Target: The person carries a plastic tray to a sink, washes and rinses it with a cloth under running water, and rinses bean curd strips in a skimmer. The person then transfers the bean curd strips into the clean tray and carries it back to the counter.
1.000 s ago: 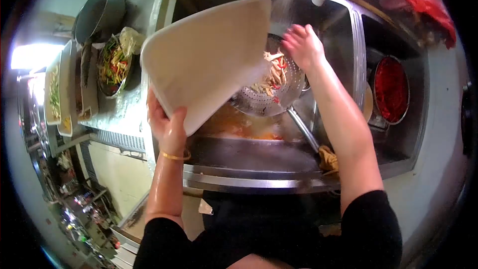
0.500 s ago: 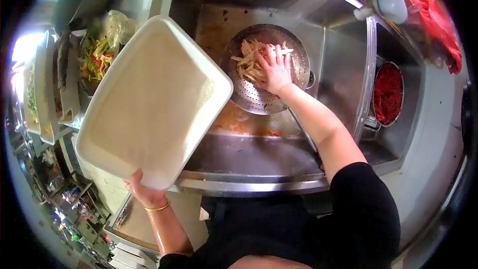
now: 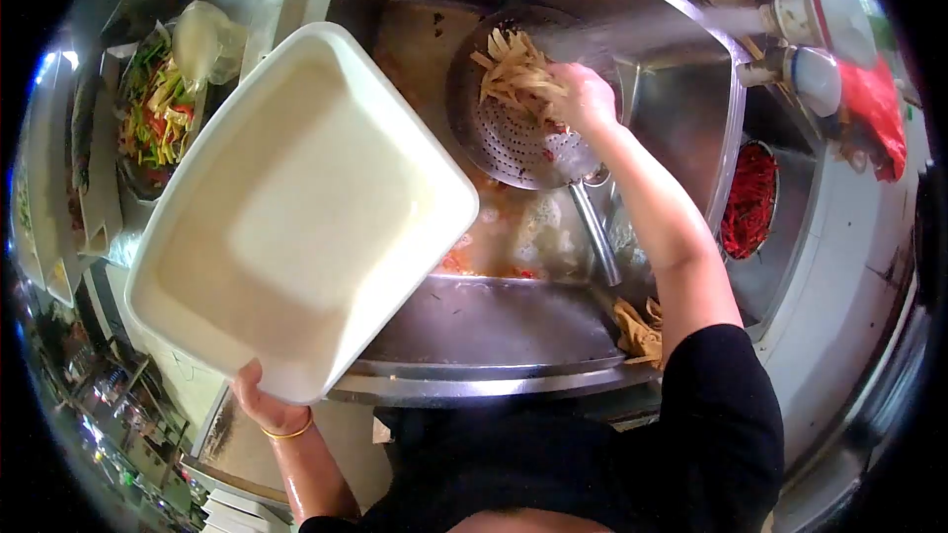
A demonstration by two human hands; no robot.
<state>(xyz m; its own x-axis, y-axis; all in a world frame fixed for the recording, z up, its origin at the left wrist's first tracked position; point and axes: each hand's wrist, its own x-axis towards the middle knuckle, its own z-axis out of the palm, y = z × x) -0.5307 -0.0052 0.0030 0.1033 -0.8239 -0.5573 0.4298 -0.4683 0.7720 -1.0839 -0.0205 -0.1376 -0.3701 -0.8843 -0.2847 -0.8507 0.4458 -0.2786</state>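
My left hand (image 3: 267, 405) grips the lower corner of a large white plastic tub (image 3: 286, 178), tilted beside the sink, with no food visible inside. Over a perforated metal strainer (image 3: 509, 153), my right hand (image 3: 590, 101) is closed around some pale food strips (image 3: 515, 71), and its fingertips are partly blurred. More of these strips lie in the strainer beside the hand. The strainer's metal handle (image 3: 595, 237) points down toward me, free of either hand. Cloudy water and red bits (image 3: 459, 259) show in the sink under the strainer.
The steel sink's front rim (image 3: 494, 383) runs before my body. A pot of red food (image 3: 750, 202) stands in the right basin. At left is a container of mixed cut vegetables (image 3: 163, 123). A tan cloth-like bundle (image 3: 640, 331) lies by my right forearm. Ladles and a red bag (image 3: 879, 118) are at upper right.
My right hand has shifted right and up, from lying spread on the strips to closing on some. The strainer's handle has come into view. The tub has moved slightly down and left.
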